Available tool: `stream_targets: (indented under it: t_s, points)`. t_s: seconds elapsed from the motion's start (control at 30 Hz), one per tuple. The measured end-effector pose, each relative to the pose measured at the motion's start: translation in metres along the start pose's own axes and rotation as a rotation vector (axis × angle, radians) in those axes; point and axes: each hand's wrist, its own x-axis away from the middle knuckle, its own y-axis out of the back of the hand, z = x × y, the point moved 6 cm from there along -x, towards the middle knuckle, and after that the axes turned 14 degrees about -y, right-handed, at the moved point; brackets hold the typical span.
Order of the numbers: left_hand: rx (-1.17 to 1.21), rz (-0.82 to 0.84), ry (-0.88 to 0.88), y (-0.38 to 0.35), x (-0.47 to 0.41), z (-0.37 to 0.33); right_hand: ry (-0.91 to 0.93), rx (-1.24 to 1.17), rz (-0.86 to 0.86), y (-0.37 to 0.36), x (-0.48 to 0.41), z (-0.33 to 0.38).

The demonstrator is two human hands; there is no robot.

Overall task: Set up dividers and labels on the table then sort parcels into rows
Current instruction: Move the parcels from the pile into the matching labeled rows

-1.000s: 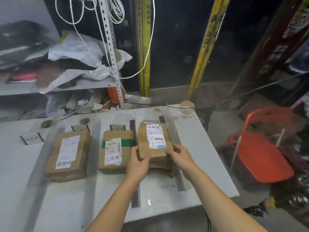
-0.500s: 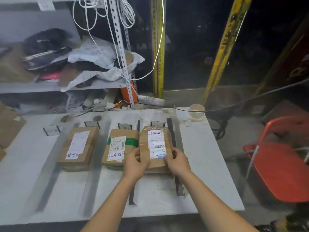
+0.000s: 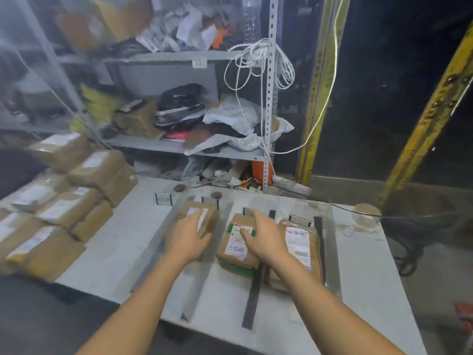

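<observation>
Sorting looks to be under way. The left hand (image 3: 188, 239) lies flat, fingers loose, on the plain brown cardboard parcel (image 3: 208, 212) under it. The right hand (image 3: 263, 237), fingers spread and gripping nothing, is over the green-taped brown parcel (image 3: 235, 253); contact is unclear. A white-labelled brown parcel (image 3: 302, 248) lies just right of that hand, past the dark strip divider (image 3: 252, 303). The next move likely calls for a reach far left to the heap of unsorted brown parcels (image 3: 58, 208).
</observation>
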Motion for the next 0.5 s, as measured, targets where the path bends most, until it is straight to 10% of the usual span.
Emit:
stream_targets:
  t_s: [0.5]
  points:
    - [-0.303,-0.038,0.157,0.190,0.066,0.305,0.348,0.466,0.000,-0.161,0.016,0.286]
